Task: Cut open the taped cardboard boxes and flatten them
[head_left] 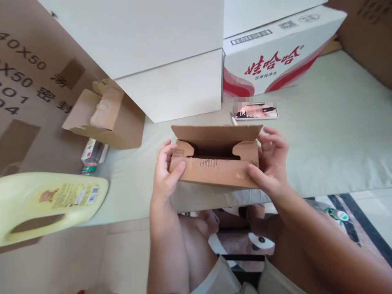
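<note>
Between my hands is a small brown cardboard box (214,173), its top flap raised at the back and its side tabs folded inward. The dark opening faces up toward me, and I cannot make out anything inside. My left hand (168,171) grips the box's left end, thumb on the front panel and fingers at the side. At the right end, my right hand (271,163) holds it with the thumb pressed on the front panel and the fingers behind the side. Beyond the box lies a phone (256,112) with a lit screen.
White cartons (183,94) and a red-and-white carton (275,65) stand behind. To the left are an opened cardboard box (122,122), a clear bottle (91,157) and a large yellow jug (55,200). A pale green cloth (330,134) covers the surface; its front edge is near my knees.
</note>
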A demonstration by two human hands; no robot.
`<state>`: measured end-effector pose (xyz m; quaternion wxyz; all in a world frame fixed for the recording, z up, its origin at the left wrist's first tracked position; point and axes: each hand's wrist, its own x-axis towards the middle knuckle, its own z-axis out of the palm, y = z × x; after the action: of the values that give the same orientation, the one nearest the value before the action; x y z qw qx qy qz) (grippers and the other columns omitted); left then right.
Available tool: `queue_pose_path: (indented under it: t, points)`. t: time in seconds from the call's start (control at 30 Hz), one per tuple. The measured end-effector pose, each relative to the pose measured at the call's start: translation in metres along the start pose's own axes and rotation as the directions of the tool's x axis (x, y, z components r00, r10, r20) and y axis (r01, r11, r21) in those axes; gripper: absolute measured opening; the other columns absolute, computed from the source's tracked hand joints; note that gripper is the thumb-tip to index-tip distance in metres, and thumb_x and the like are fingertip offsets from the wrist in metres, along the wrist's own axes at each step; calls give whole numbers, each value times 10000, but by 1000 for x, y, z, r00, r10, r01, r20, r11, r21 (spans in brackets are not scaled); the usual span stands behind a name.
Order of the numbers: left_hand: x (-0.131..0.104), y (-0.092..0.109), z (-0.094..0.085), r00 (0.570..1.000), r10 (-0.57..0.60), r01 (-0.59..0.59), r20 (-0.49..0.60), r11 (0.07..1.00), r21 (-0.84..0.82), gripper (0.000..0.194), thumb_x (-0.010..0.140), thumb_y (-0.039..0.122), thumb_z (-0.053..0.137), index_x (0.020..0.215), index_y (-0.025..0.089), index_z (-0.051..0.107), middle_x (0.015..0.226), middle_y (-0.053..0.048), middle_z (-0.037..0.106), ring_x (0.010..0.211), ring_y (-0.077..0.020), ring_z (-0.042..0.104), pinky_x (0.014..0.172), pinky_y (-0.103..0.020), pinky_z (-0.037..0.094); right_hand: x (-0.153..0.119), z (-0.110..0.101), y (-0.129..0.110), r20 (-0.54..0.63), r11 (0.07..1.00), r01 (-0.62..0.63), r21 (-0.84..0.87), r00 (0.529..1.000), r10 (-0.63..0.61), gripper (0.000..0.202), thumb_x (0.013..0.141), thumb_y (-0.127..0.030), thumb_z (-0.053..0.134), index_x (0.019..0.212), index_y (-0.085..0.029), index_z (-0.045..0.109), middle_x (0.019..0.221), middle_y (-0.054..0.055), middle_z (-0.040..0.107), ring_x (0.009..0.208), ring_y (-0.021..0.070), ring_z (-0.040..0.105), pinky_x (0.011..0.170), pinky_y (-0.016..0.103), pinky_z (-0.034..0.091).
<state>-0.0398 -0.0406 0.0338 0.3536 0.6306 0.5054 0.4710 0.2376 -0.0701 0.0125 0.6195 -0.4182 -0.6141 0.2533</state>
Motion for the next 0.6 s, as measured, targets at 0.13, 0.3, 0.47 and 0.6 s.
queue_pose_path:
  t: [0.13, 0.3, 0.47, 0.6]
  points:
    - [1, -9, 3, 990, 113, -118, -85, 992, -54, 776, 776, 576, 776, 1456, 373, 461, 1631, -82, 351, 1384, -342, 529, 1151, -546, 453, 0, -1, -1, 110, 999, -51, -12, 993, 52, 518, 936, -465, 605, 1417, -339, 460, 1532, 90, 473, 1432, 303, 473, 1172, 533, 427]
    - [4, 4, 3, 995, 101, -100, -22, 993, 62, 381, 858, 543, 682, 1095, 267, 794, 1504, -74, 562, 1450, -352, 473, 1264, -546, 312, 3, -7, -4, 187, 995, 3, -96, 982, 16, 385, 966, -561, 491, 1045, -254, 710, 1328, 113, 633, 1434, 374, 466, 1226, 608, 317]
    - [7, 5, -7, 994, -22, 19, -103, 999, -31, 265, 803, 403, 707, 994, 274, 838, 1434, -43, 647, 1431, -333, 502, 1266, -504, 321, -3, 2, 10, 59, 992, -128, 7, 990, 127, 557, 977, -652, 403, 1401, -311, 521, 1570, 90, 468, 1476, 313, 428, 1221, 545, 356]
    - [9, -12, -18, 929, -178, 81, -324, 953, -292, 243, 713, 305, 692, 900, 253, 839, 1360, -43, 703, 1427, -323, 507, 1236, -466, 350, -6, 6, 23, 176, 951, -302, -72, 934, 310, 631, 1024, -632, 256, 1534, -284, 387, 1588, 110, 470, 1480, 295, 435, 1195, 545, 391]
